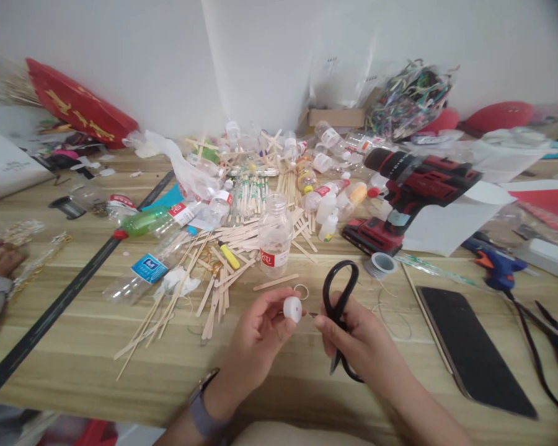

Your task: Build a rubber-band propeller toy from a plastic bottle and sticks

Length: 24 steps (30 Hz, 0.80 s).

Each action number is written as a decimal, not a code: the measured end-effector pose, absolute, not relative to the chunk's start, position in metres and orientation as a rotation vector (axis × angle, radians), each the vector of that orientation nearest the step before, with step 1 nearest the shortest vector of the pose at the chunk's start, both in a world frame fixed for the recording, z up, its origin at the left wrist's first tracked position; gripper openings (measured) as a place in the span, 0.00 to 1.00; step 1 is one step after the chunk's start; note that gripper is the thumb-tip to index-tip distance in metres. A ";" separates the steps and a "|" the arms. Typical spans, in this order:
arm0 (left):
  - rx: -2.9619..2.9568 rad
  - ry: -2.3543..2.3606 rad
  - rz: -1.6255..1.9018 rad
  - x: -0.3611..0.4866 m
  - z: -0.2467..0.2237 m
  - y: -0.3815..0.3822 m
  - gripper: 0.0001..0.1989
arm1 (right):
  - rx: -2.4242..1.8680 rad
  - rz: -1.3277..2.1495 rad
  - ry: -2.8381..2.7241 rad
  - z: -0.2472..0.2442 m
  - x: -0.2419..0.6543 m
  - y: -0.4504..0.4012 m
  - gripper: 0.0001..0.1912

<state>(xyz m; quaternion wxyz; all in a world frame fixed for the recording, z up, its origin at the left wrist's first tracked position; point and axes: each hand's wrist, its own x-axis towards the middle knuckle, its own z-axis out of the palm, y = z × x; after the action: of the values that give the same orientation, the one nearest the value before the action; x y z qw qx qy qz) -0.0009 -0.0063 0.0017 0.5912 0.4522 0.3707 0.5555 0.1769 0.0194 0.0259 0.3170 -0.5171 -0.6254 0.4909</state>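
My left hand [263, 334] pinches a white bottle cap [292, 309] between thumb and fingers, and a small dark spot shows on its face. A thin pale loop [301, 291] sticks up beside the fingertips; what it belongs to I cannot make out. My right hand [360, 337] is closed around a pair of black-handled scissors [339, 291], held with the handle loops pointing up and down. A small dark point shows at the right fingertips, just short of the cap. Behind both hands stands an uncapped clear plastic bottle [275, 232] with a red label.
A red cordless drill [413, 192] stands at the right, near a roll of wire [381, 265], a phone [474, 347] and a blue glue gun [500, 269]. Wooden sticks [235, 238] and plastic bottles fill the middle. Another person's hand [2, 257] rests far left.
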 end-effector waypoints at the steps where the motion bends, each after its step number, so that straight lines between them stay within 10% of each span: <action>1: 1.044 0.859 1.289 -0.001 0.003 -0.006 0.14 | -1.379 1.265 -1.640 0.025 0.176 0.020 0.20; 24: 1.184 0.917 1.166 -0.001 -0.006 -0.013 0.14 | -1.440 1.191 -1.733 0.020 0.173 0.016 0.14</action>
<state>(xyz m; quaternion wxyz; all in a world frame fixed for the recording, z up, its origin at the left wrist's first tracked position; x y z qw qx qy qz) -0.0013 -0.0133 -0.0055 0.5826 0.5069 0.3928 0.4994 0.1734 0.0162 0.0205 0.2921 -0.5402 -0.6503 0.4471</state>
